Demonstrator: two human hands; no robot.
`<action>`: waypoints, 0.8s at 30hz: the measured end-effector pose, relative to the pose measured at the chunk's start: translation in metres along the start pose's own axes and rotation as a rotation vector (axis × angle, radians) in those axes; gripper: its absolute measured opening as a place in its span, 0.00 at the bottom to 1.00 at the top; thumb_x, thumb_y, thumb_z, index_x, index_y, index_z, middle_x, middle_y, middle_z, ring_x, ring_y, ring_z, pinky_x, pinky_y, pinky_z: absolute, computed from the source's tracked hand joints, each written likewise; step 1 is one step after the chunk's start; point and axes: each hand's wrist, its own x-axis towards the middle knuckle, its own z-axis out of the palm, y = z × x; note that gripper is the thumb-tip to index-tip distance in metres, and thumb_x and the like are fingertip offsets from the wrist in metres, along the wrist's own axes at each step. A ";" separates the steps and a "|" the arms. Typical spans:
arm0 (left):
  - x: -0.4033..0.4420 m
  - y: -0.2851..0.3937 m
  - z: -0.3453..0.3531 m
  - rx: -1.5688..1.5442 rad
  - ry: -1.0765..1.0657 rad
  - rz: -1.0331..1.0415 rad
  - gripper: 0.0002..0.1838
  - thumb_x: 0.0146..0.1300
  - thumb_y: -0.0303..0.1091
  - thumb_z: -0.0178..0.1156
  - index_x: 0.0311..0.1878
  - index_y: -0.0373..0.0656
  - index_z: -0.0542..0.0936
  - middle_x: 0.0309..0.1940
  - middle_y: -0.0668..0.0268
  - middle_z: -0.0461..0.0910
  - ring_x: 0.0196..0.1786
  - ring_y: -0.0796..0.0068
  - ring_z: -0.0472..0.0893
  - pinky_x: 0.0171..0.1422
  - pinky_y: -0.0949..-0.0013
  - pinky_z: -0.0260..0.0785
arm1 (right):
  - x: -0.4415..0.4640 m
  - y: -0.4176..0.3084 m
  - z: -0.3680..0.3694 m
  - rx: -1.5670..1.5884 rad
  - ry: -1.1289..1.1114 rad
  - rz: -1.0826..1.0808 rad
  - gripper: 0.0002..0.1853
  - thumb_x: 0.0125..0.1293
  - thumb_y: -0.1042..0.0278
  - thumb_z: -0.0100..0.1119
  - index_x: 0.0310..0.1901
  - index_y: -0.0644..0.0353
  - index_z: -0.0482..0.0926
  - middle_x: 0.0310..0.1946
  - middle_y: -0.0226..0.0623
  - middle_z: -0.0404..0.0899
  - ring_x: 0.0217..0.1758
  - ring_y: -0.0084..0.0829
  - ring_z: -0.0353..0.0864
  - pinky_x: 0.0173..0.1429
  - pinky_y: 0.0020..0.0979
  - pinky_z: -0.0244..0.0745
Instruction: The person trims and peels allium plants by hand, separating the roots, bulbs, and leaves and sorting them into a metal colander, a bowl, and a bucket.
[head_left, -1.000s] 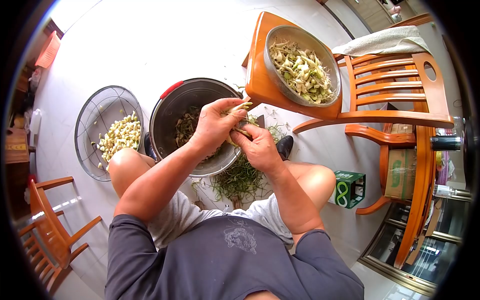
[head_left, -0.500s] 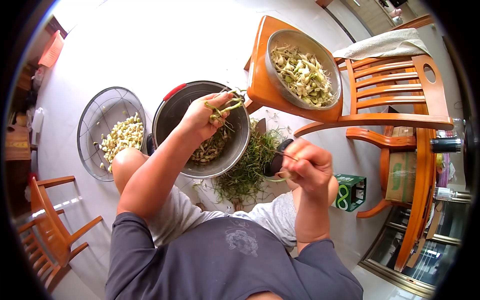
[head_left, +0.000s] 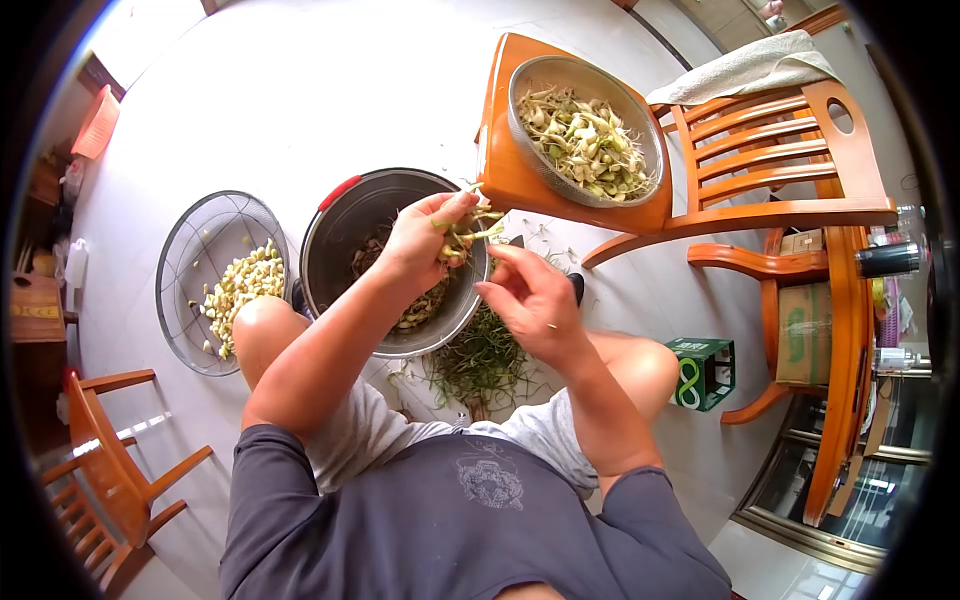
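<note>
My left hand (head_left: 430,238) is closed around a bunch of small onion-like bulbs with green stems (head_left: 466,232), held above the right side of a dark metal bucket (head_left: 330,250). Just right of the bunch is my right hand (head_left: 538,305), its thumb and fingers apart and nothing visible between them. A small pale scrap sticks to the back of that hand. Inside the bucket lie more untrimmed bulbs (head_left: 415,310), partly hidden by my left forearm. A heap of cut green stems (head_left: 480,362) covers the floor below my right hand.
At left, a wire-mesh basket (head_left: 180,240) holds trimmed white bulbs (head_left: 245,285). A metal colander (head_left: 655,150) full of bulbs stands on an orange wooden chair (head_left: 500,130). A green box (head_left: 703,373) is by my right knee. Another wooden chair (head_left: 110,465) stands at lower left.
My right hand has moved left and up from beside my right knee to near the bunch, and its pinched fingers have opened. The left hand still holds the bunch, slightly farther right.
</note>
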 end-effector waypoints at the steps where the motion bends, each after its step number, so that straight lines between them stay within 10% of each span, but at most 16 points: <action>1: 0.002 -0.004 -0.001 -0.016 0.002 0.007 0.11 0.69 0.36 0.58 0.47 0.37 0.78 0.35 0.64 0.81 0.27 0.81 0.78 0.23 0.81 0.69 | 0.007 -0.007 0.004 -0.013 -0.045 0.007 0.14 0.59 0.74 0.64 0.47 0.64 0.78 0.29 0.36 0.77 0.28 0.24 0.75 0.35 0.27 0.72; 4: 0.007 -0.021 0.005 0.021 0.145 0.181 0.12 0.67 0.36 0.60 0.43 0.34 0.80 0.29 0.66 0.80 0.22 0.83 0.75 0.23 0.78 0.68 | 0.023 0.013 0.023 -0.196 0.045 -0.321 0.09 0.59 0.78 0.65 0.42 0.66 0.79 0.26 0.29 0.75 0.26 0.16 0.71 0.31 0.21 0.67; 13: 0.007 -0.005 -0.018 0.143 0.160 0.138 0.14 0.68 0.39 0.59 0.46 0.36 0.79 0.24 0.70 0.78 0.16 0.86 0.70 0.13 0.80 0.60 | -0.017 0.004 -0.033 0.467 -0.199 0.103 0.05 0.61 0.79 0.61 0.39 0.65 0.80 0.30 0.30 0.78 0.31 0.18 0.73 0.35 0.23 0.69; 16: 0.005 -0.011 -0.016 0.206 0.092 0.179 0.13 0.68 0.39 0.59 0.45 0.37 0.80 0.26 0.72 0.77 0.19 0.87 0.71 0.16 0.81 0.61 | -0.021 0.028 -0.045 -0.457 -0.261 0.168 0.15 0.61 0.70 0.60 0.49 0.65 0.78 0.31 0.36 0.78 0.32 0.24 0.77 0.40 0.27 0.74; 20: -0.012 -0.010 0.003 0.463 0.097 0.255 0.14 0.69 0.40 0.58 0.46 0.38 0.80 0.26 0.75 0.76 0.26 0.90 0.72 0.25 0.82 0.66 | -0.005 0.000 -0.023 -0.158 0.147 0.026 0.11 0.57 0.70 0.68 0.40 0.64 0.81 0.28 0.38 0.77 0.26 0.24 0.74 0.33 0.25 0.71; 24: -0.007 -0.024 0.008 0.505 0.104 0.379 0.15 0.70 0.40 0.57 0.47 0.36 0.80 0.26 0.72 0.77 0.25 0.89 0.72 0.24 0.80 0.66 | 0.019 -0.010 0.007 -0.243 0.032 0.018 0.08 0.60 0.75 0.64 0.41 0.66 0.82 0.24 0.34 0.79 0.26 0.18 0.74 0.32 0.23 0.70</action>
